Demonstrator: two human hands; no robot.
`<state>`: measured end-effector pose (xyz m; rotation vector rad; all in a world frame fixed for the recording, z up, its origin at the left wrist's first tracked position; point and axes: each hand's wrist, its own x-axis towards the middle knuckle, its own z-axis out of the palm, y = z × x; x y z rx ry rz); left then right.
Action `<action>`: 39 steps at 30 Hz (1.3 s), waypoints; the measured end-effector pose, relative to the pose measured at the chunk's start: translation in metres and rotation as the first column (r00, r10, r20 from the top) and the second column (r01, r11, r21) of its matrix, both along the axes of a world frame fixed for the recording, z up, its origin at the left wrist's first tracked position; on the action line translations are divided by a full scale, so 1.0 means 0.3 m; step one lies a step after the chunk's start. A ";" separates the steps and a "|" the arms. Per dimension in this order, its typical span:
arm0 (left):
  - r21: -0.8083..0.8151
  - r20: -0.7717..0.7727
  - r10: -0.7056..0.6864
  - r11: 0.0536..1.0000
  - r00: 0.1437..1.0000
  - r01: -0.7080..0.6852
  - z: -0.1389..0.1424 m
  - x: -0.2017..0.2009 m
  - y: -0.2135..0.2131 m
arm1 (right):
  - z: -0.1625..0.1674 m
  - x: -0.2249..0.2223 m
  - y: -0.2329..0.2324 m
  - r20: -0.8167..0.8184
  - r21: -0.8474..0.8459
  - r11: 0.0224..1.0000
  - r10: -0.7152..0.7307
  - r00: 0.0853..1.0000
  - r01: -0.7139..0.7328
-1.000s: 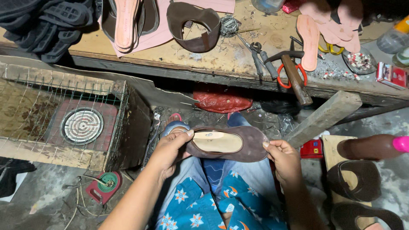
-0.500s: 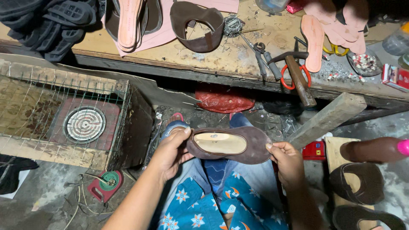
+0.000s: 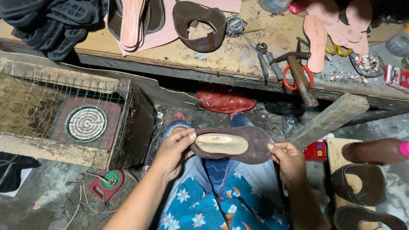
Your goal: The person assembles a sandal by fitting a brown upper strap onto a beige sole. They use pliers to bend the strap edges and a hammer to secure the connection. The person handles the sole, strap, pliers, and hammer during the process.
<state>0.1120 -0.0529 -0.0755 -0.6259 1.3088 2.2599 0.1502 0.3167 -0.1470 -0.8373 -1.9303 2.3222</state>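
Brown leather wraps the half-made shoe (image 3: 232,145) held sole-up over the person's knees, its pale insole (image 3: 222,143) facing the camera. Left hand (image 3: 172,151) pinches one end of it, thumb on top and fingers curled beneath; right hand (image 3: 289,159) grips the other end, thumb on the leather rim. Beyond the knees, a wooden workbench (image 3: 238,57) carries a hammer (image 3: 300,76) overhanging its near edge, pliers (image 3: 268,59) just beside it, orange-handled scissors (image 3: 294,79) under the hammer, a brown shoe upper (image 3: 199,25) and pink insoles (image 3: 316,42) toward the far edge. A red plastic bag (image 3: 225,100) lies on the floor below the bench's near edge. Left of the knees stands a wire-covered wooden box (image 3: 123,123) with an electric coil heater (image 3: 85,123) inside.
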 end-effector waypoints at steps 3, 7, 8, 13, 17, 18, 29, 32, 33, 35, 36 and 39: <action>0.025 -0.023 0.032 0.999 0.999 -0.031 -0.026 0.014 0.003 | 0.011 -0.001 -0.004 -0.004 0.004 1.000 0.003 1.000 -0.003; 0.029 -0.053 0.079 0.997 0.995 -0.078 -0.054 0.022 0.013 | 0.016 -0.001 -0.012 -0.031 -0.001 1.000 0.003 1.000 -0.003; 0.043 -0.062 0.089 0.995 0.994 -0.086 -0.058 0.022 0.015 | 0.013 0.001 -0.015 -0.043 -0.003 1.000 0.006 0.999 -0.006; 0.046 -0.044 0.040 0.998 0.998 -0.038 -0.057 0.023 -0.001 | -0.010 -0.009 -0.027 -0.058 -0.022 0.996 -0.092 0.994 0.091; 0.089 -0.052 -0.132 0.987 0.990 0.136 -0.031 0.067 -0.056 | 0.021 -0.105 -0.027 -0.146 -0.014 0.998 -0.069 0.987 0.068; 0.095 -0.073 -0.190 0.976 0.979 0.197 -0.021 0.087 -0.069 | 0.043 -0.147 -0.030 -0.184 -0.017 1.000 -0.021 0.983 0.018; 0.026 -0.220 -0.402 0.908 0.889 0.417 0.085 0.247 -0.090 | 0.373 -0.447 -0.489 -0.044 0.531 0.570 0.757 0.652 -0.627; -0.062 -0.204 -0.334 0.943 0.920 0.328 0.105 0.225 -0.093 | 0.404 -0.440 -0.600 -0.138 0.515 0.511 0.842 0.522 -0.689; -0.098 -0.190 -0.305 0.952 0.933 0.291 0.113 0.211 -0.096 | 0.409 -0.443 -0.625 -0.142 0.514 0.497 0.853 0.502 -0.699; -0.043 -0.267 -0.224 0.974 0.937 0.220 0.128 0.163 -0.104 | 0.407 -0.439 -0.668 -0.154 0.469 0.491 0.864 0.479 -0.735; -0.014 -0.306 -0.181 0.983 0.935 0.186 0.135 0.130 -0.105 | 0.405 -0.439 -0.684 -0.164 0.427 0.495 0.866 0.473 -0.757; -0.116 -0.413 -0.164 0.985 0.896 0.126 0.156 0.044 -0.102 | 0.400 -0.435 -0.711 -0.164 0.447 0.478 0.874 0.457 -0.756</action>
